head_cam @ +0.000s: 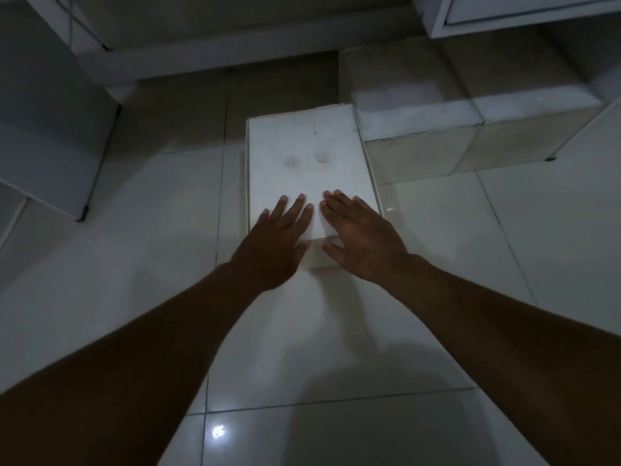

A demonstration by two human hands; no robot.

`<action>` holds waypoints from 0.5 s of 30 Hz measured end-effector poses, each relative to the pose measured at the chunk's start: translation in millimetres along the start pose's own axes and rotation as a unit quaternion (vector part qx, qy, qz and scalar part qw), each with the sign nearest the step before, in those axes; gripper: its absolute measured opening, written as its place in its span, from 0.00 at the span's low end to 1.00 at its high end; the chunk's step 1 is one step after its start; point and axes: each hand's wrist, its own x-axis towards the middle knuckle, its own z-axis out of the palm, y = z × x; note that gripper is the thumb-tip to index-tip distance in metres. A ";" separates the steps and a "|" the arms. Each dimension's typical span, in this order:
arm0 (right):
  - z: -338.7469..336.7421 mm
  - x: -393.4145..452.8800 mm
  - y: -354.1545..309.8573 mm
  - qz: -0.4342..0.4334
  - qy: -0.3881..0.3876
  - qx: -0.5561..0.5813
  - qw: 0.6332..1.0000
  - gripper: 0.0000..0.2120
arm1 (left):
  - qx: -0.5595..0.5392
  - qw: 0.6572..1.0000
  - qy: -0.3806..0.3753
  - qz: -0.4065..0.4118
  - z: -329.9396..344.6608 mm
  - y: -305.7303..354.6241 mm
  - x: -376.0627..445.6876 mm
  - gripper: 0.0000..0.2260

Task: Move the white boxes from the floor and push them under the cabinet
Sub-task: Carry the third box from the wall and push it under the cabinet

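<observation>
A white rectangular box point(307, 156) lies flat on the tiled floor, its long side running away from me, with faint smudges on its lid. My left hand point(274, 240) rests palm down on the box's near left corner, fingers spread. My right hand point(361, 237) lies flat on the near right corner, fingers spread, thumb over the front edge. Neither hand grips the box. The far end of the box points at the dark gap under the cabinet point(215, 35) at the back.
A grey cabinet side point(50, 129) stands at the left on small dark feet. A low tiled step point(470, 109) sits directly right of the box. A white drawer unit point(521, 15) hangs at the top right. Glossy floor tiles point(302, 364) spread in front.
</observation>
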 end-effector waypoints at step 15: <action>3.7 23.8 20.2 0.022 0.074 0.060 0.995 0.25 | -0.045 0.990 0.037 -0.128 13.2 14.6 46.7 0.28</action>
